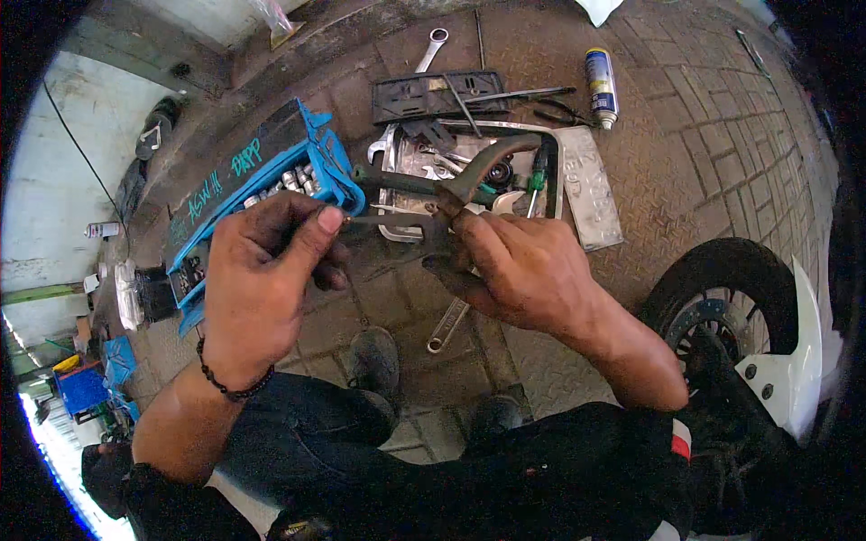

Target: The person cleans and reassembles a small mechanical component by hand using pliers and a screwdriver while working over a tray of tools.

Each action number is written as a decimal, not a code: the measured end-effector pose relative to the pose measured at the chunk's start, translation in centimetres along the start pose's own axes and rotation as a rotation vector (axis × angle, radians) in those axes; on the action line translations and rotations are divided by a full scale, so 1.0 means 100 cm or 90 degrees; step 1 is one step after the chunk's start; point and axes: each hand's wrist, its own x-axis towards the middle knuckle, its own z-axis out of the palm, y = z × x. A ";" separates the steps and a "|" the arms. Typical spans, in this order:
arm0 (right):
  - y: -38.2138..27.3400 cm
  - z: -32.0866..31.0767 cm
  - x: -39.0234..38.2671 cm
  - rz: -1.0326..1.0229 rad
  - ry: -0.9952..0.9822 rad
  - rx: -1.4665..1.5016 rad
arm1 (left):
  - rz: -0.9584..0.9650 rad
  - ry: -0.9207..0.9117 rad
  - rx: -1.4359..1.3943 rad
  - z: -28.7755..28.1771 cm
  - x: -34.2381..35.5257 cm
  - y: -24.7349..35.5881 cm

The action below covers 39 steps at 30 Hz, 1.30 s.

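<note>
My left hand is closed, its thumb and forefinger pinching the end of a thin dark rod. My right hand grips a worn, curved metal part by its dark middle. One arm of this part bends up and right, and another reaches left above the rod. Whether the rod is joined to the part cannot be made out. Both hands are close together over the paving, just this side of a metal tray with wrenches, a green-handled screwdriver and a black round piece in it.
A blue tool case with sockets stands left of the tray. Beyond the tray are a black plate, a ring spanner and a spray can. Another wrench lies near my feet. A motorcycle wheel is at right.
</note>
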 end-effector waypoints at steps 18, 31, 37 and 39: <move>-0.016 -0.006 -0.001 0.141 -0.051 0.402 | 0.040 0.037 0.054 0.007 -0.003 -0.002; -0.015 0.009 -0.006 0.105 -0.025 0.132 | 0.028 0.045 0.037 0.007 0.008 -0.012; -0.007 -0.009 0.001 0.231 -0.132 0.612 | 0.156 0.010 0.088 0.008 0.008 -0.015; -0.006 -0.017 0.003 0.325 -0.238 0.750 | 0.204 -0.005 0.120 0.008 0.007 -0.013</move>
